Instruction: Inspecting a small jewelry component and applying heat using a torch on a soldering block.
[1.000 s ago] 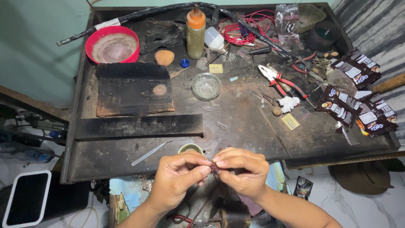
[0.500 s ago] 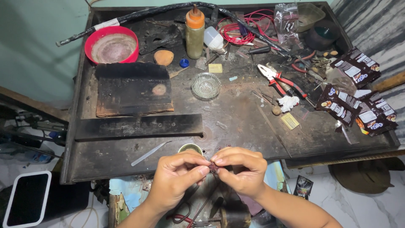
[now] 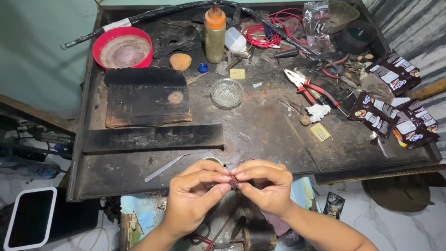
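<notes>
Where fingertips meet at front edge of worktable (image 3: 139,181), tiny dark reddish piece (image 3: 234,182) pinched between left hand (image 3: 195,195) and right hand (image 3: 265,186); shape too small to tell. Both hands curled, thumbs and forefingers pressed on piece. Tabletop dark, scorched, grimy metal. Just beside left hand: slim metal tweezers (image 3: 165,168). Farther back: charred block (image 3: 146,96), ribbed glass dish (image 3: 227,92), round red bowl (image 3: 122,47), red-handled pliers (image 3: 310,88).
</notes>
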